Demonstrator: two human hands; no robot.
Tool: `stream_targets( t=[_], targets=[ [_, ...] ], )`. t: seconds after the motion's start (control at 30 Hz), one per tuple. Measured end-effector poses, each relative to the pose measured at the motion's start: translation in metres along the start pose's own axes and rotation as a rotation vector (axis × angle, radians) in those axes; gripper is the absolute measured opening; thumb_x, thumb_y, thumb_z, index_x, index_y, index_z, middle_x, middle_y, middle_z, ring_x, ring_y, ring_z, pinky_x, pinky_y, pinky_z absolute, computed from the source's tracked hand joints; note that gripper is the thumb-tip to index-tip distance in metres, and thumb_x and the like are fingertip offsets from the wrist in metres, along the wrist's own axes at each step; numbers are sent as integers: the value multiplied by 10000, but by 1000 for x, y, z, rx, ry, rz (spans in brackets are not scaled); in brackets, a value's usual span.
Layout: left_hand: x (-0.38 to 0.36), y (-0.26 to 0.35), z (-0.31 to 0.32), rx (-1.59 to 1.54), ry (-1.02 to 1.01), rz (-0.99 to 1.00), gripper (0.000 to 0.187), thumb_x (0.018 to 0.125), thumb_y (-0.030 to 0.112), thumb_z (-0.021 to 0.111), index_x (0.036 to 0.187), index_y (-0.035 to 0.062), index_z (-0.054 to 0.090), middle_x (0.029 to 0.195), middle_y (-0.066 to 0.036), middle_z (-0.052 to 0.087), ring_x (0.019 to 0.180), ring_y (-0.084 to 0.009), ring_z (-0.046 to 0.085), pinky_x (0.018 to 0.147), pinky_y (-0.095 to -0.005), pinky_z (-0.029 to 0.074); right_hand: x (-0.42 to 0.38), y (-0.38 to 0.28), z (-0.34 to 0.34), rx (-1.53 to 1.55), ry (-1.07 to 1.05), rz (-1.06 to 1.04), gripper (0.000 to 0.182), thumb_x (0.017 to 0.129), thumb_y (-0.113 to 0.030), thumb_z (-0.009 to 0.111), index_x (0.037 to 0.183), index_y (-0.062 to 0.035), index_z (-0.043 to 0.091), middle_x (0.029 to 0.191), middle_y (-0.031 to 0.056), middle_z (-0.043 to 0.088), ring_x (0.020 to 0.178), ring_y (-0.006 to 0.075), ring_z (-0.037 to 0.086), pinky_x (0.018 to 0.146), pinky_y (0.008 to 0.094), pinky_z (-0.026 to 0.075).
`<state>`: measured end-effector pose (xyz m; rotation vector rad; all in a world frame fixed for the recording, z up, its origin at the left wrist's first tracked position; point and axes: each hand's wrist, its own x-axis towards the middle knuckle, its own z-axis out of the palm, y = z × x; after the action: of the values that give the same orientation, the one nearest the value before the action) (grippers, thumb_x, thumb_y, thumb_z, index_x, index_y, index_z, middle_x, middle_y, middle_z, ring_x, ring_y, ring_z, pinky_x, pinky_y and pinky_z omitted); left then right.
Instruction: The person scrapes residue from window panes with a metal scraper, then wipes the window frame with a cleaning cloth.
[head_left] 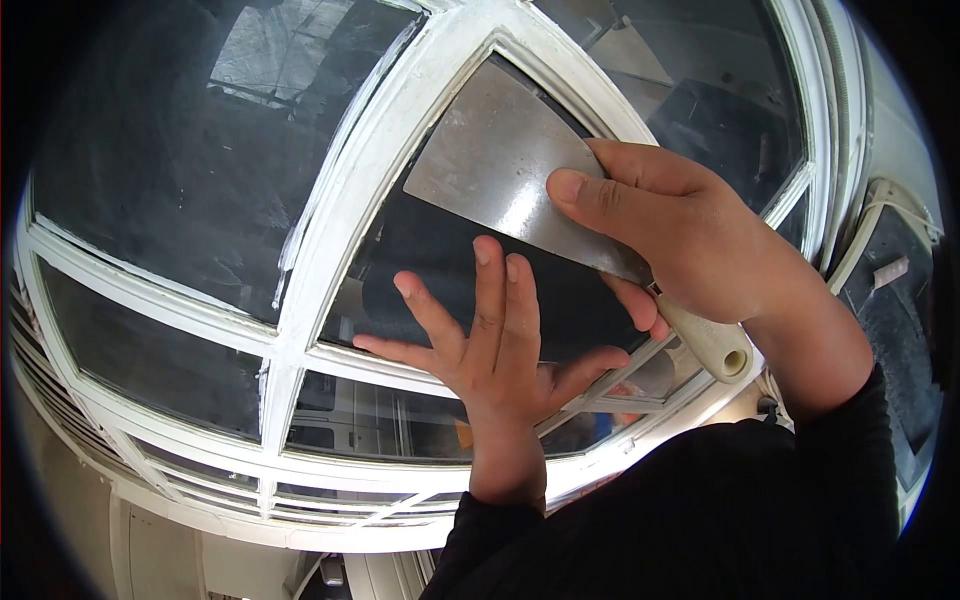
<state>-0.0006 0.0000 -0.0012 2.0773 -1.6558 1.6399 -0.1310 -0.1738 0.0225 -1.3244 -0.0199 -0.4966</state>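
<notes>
Holding a broad-bladed putty knife (500,175) by its steel, thumb on top and fingers beneath, the right hand (690,225) is closed in the head view, with the blade over a dark glass pane (400,245) in a white window frame (370,155). The left hand (488,370) spreads its fingers, holding nothing; glass contact is unclear. The step seems to be positioning the blade, and moving it calls for clearance from those fingertips.

A silver-grey scraper blade (490,150), marked by one white glare, pairs with a cream handle (700,335). White window frames (291,338) border dark charcoal panes (150,180) with hazy pale smears. The person's sleeves (855,445) are plain black.
</notes>
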Motion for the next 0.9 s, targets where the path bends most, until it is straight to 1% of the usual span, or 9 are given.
stream_targets(
  t=[0.2, 0.27, 0.5, 0.57, 0.7, 0.77, 0.8, 0.87, 0.9],
  targets=[
    [-1, 0, 1, 0, 0, -6, 1169, 664, 950, 311, 1498, 131, 337, 1509, -104, 400, 1437, -509, 80, 1034, -716, -136, 0, -2, -2, -14, -4, 24, 359, 1008, -313, 505, 1011, 36, 590, 643, 37, 570, 392, 73, 486, 362, 212, 387],
    [-1, -1, 3, -5, 20, 4, 1169, 667, 947, 315, 1497, 124, 337, 1506, -107, 403, 1437, -510, 81, 1033, -716, -136, 1, 1, -4, 19, -43, 1, 360, 1008, -311, 506, 1020, 39, 591, 649, 45, 572, 384, 79, 485, 355, 215, 378],
    [2, 0, 4, -3, 30, 4, 1174, 671, 945, 321, 1495, 109, 337, 1500, -120, 409, 1436, -513, 81, 1030, -717, -134, 1, 0, -6, 75, -83, 13, 359, 1008, -300, 504, 1024, 48, 590, 666, 61, 592, 377, 86, 487, 348, 218, 372],
    [5, 3, 6, -87, 97, -29, 1041, 741, 893, 323, 1467, 151, 394, 1484, -47, 440, 1449, -471, 86, 983, -767, -173, 1, -1, -6, 90, -95, -4, 363, 1011, -302, 498, 1037, 50, 582, 667, 56, 595, 377, 82, 488, 349, 211, 377],
    [3, 2, 7, -111, 122, -37, 1013, 753, 881, 334, 1446, 147, 423, 1480, -51, 445, 1449, -468, 92, 1008, -745, -171, 0, 8, -5, 78, -149, 6, 372, 1012, -318, 495, 1049, 45, 572, 657, 44, 589, 379, 78, 490, 352, 206, 385],
    [-1, 0, 9, -172, 198, -19, 927, 777, 857, 356, 1411, 191, 472, 1452, -52, 481, 1446, -459, 135, 1054, -717, -142, 0, 13, -2, -21, -123, 8, 393, 999, -370, 449, 1025, 3, 570, 478, 66, 523, 390, 130, 509, 429, 263, 422],
    [-3, -2, 7, -169, 197, -23, 927, 777, 857, 356, 1411, 191, 472, 1452, -52, 481, 1446, -459, 135, 1054, -717, -142, 1, 13, -1, -22, -128, 9, 393, 999, -370, 449, 1025, 3, 570, 478, 66, 523, 390, 130, 509, 429, 263, 422],
    [-6, -9, 2, -120, 273, 110, 941, 778, 861, 374, 1390, 157, 495, 1338, -144, 574, 1386, -519, 261, 1091, -697, 41, 3, 12, 2, -46, -99, -38, 396, 1008, -373, 436, 1033, 1, 564, 485, 57, 516, 396, 124, 506, 432, 257, 422],
    [-7, -9, 1, -118, 272, 109, 941, 778, 861, 374, 1390, 157, 495, 1338, -144, 574, 1386, -519, 261, 1091, -697, 41, 3, 10, 4, -46, -101, -37, 396, 1008, -373, 436, 1033, 1, 564, 485, 57, 516, 396, 124, 506, 432, 257, 422]
  ],
)
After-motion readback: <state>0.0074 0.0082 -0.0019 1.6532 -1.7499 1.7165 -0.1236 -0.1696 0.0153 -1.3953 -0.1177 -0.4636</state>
